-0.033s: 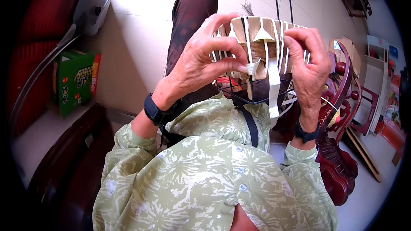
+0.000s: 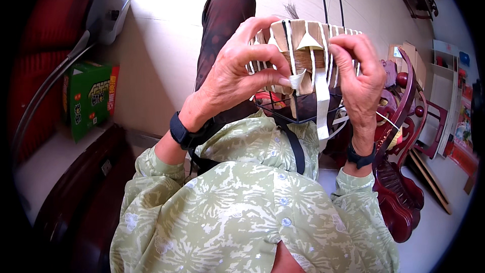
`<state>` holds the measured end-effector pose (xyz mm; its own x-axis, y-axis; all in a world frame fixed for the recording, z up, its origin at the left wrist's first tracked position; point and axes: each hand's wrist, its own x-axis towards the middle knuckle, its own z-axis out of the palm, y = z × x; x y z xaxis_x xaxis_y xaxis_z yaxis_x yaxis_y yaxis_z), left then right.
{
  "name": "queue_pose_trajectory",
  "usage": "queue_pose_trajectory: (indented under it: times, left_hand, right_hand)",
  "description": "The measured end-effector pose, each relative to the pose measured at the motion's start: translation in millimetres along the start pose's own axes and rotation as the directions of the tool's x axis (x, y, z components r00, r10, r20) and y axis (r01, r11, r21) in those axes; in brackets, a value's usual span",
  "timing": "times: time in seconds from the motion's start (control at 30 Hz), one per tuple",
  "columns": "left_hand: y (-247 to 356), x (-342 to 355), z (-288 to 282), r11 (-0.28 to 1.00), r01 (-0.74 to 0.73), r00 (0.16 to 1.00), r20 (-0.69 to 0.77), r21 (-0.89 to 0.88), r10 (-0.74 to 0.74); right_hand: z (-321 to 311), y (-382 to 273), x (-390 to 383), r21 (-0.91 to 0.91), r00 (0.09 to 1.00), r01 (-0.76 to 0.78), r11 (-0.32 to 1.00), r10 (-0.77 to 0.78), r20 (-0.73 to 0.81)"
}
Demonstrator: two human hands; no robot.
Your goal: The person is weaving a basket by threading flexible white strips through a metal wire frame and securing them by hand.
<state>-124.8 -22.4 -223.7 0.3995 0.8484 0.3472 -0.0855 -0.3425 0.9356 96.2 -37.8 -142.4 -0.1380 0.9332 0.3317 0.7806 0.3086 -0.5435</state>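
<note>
A black wire frame [image 2: 298, 120], wrapped upright with cream cords and tan strips, is held up in front of my lap. A brown thread band [image 2: 303, 60] runs across its middle. My left hand [image 2: 235, 68] curls round the left part, thumb and forefinger pinched on a small folded cream strip [image 2: 297, 79] below that band. A loose white ribbon [image 2: 322, 106] hangs down at the right of it. My right hand [image 2: 361, 73] is at the frame's right side, thumb and forefinger bent together beside the cords; anything between those tips is too small to make out.
A dark red carved wooden chair [image 2: 399, 189] stands at the right, with a cardboard box [image 2: 411, 63] and a white shelf [image 2: 442, 76] beyond. On the left are a green box [image 2: 91, 91], a grey dustpan [image 2: 106, 15] and dark red wooden furniture [image 2: 83, 187].
My right hand has shifted slightly to the left, its fingertips drawing closer to the ribbon. My left hand keeps its pinch on the folded strip.
</note>
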Motion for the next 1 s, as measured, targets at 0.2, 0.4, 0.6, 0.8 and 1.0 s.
queue_pose_trajectory:
  times: [0.2,0.4,0.6,0.8,1.0]
  left_hand:
    - [4,6,0,0.998,0.019,0.999,0.035,0.060,-0.021]
    - [7,6,1,0.998,0.035,0.999,0.021,0.043,-0.035]
    - [11,6,6,0.998,0.047,0.999,0.001,0.037,-0.047]
    - [17,8,12,0.995,0.040,0.999,-0.041,0.087,-0.037]
    - [16,5,14,0.996,0.035,0.997,-0.073,0.079,-0.030]
  right_hand:
    - [8,0,-5,0.064,0.998,-0.059,0.996,0.060,-0.012]
    - [6,-2,-7,0.066,1.000,-0.010,0.998,0.010,0.003]
    - [10,-3,-7,0.133,0.999,-0.029,0.991,0.031,-0.010]
    - [10,-2,1,-0.147,0.977,0.210,0.967,-0.211,0.005]
    - [9,-7,12,-0.191,0.932,0.361,0.913,-0.348,0.101]
